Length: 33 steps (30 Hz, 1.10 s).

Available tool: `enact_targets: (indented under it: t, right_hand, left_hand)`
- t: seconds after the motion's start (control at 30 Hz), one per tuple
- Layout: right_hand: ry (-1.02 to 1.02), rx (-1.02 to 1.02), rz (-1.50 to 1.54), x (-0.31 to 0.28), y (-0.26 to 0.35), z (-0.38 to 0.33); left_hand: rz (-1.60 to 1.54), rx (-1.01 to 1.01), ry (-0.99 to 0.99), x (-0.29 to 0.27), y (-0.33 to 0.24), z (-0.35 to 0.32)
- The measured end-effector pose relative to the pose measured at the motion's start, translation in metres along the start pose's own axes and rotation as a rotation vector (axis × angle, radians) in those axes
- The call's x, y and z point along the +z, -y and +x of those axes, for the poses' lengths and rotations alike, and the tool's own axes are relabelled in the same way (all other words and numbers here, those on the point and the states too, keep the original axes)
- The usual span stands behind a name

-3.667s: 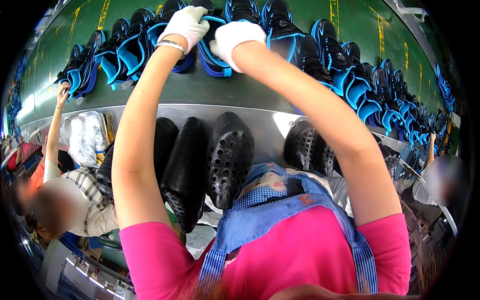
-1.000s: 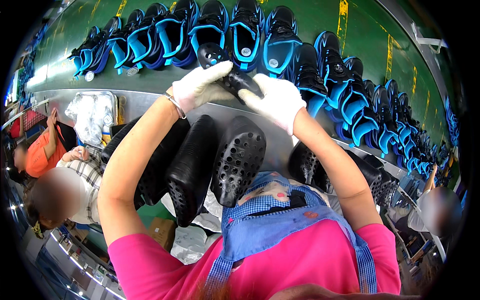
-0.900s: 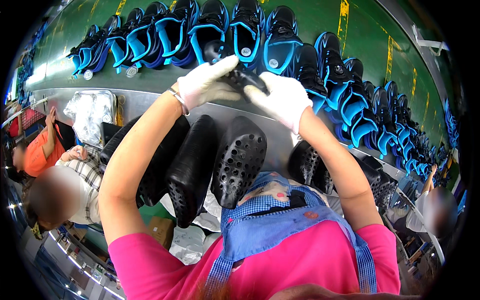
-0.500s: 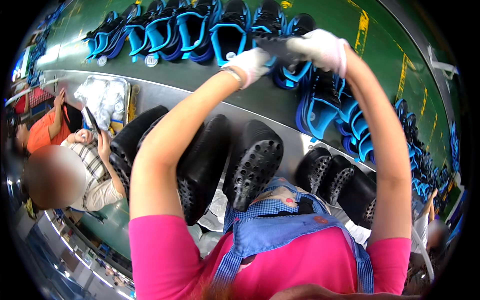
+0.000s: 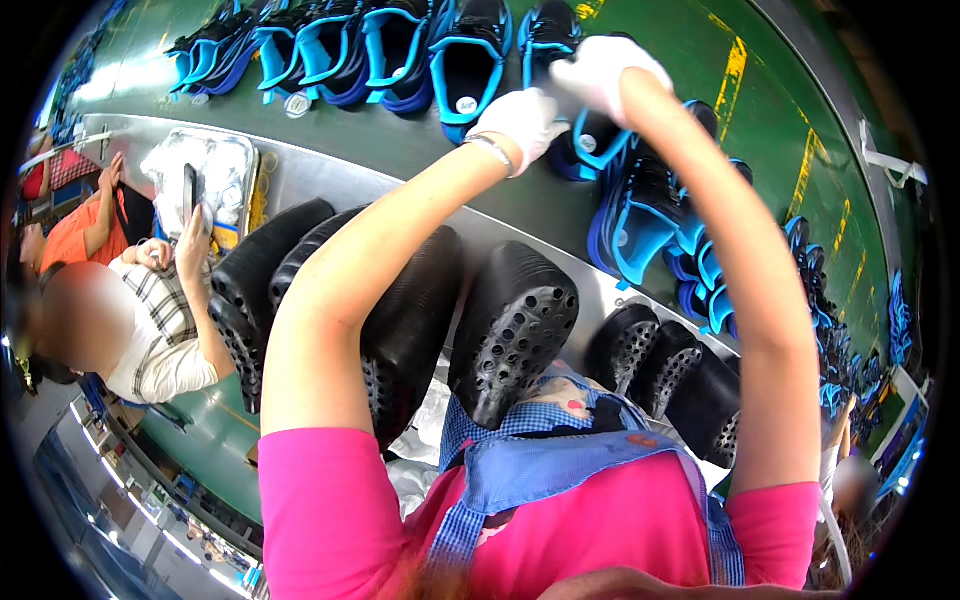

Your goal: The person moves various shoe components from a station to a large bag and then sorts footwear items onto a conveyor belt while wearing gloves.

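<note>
Both my hands wear white gloves and are raised close together over the row of black shoes with bright blue linings. My right hand is closed on a dark piece, smeared by motion and mostly hidden. Just left of it and a little nearer me is my left hand, its fingers bunched beside the same piece; blur hides whether they grip it. Around them are a shoe to the left, one behind, and one just below my right hand.
More shoes stand along the green conveyor belt. Several black perforated forms stand near my body, beside the metal table edge. At left, a co-worker holds a phone near a tray of wrapped items.
The black studded piece showed clearly in my right hand before; now it is blurred and mostly covered. My right hand has shifted left and up, my left slightly right. The co-worker's phone is more upright.
</note>
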State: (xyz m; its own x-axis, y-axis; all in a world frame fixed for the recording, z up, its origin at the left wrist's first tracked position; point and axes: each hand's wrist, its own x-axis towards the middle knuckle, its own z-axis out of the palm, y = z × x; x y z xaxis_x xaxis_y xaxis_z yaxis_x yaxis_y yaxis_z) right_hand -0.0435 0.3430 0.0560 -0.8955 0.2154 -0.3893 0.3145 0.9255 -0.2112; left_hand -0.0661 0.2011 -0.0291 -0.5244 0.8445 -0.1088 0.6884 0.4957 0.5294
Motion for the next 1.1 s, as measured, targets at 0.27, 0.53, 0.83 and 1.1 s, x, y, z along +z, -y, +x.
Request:
enact_targets:
  t: [0.27, 0.53, 0.83, 1.1]
  right_hand:
    - [0.032, 0.218, 0.067, 0.057, 0.037, 0.022]
    - [0.021, 0.085, -0.011, 0.059, 0.03, 0.051]
    - [-0.042, -0.021, 0.08, 0.069, 0.024, 0.051]
    - [-0.201, 0.003, 0.061, 0.082, -0.024, -0.133]
  left_hand:
    - [-0.124, -0.133, 0.257, 0.014, 0.025, 0.004]
    - [0.162, -0.143, 0.533, 0.004, 0.022, 0.025]
    - [0.214, -0.063, 0.481, 0.03, 0.051, 0.03]
    - [0.213, -0.176, 0.542, -0.015, 0.015, 0.03]
